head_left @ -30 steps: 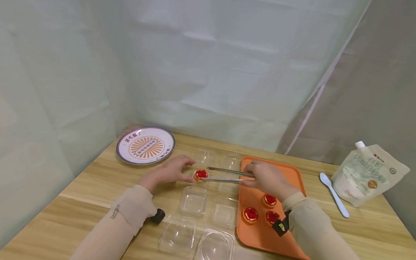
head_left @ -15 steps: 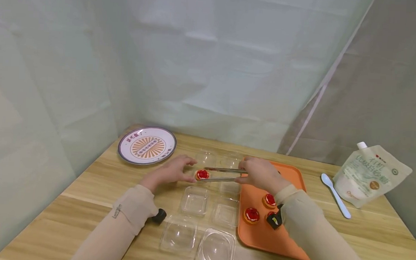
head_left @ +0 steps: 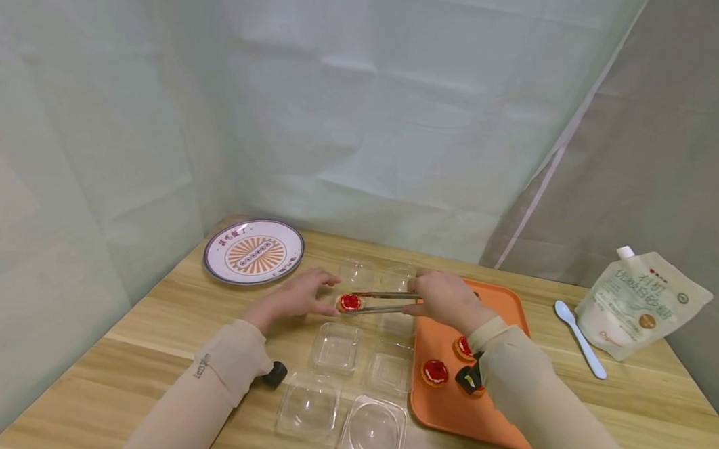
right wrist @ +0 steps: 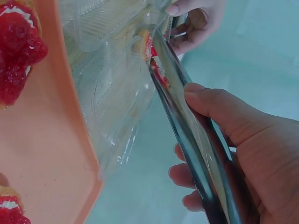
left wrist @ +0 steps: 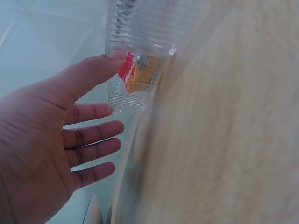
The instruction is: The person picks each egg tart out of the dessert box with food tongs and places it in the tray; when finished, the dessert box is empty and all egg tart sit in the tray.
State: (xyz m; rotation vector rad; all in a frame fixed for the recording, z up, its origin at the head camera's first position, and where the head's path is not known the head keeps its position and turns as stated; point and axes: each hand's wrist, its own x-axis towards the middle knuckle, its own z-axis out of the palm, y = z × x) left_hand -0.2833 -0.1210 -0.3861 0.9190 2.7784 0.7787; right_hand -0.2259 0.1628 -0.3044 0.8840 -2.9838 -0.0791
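Observation:
A small red-topped tart sits in a clear plastic box beside my left hand. In the left wrist view the left thumb reaches the box's edge, and the other fingers extend straight alongside. My right hand grips metal tongs over the tray's left edge. The tongs' ends lie on either side of the tart; whether they press on it I cannot tell. The right wrist view shows the right thumb on one arm of the tongs and the fingers curled behind.
Several clear plastic boxes stand in rows on the wooden table. An orange tray with more tarts lies under the right forearm. A patterned plate is at back left; a pale-blue spoon and pouch are at right.
The right hand has shifted slightly left with the tongs, whose arms now stand a little closer together. My left hand has stayed almost still by the box.

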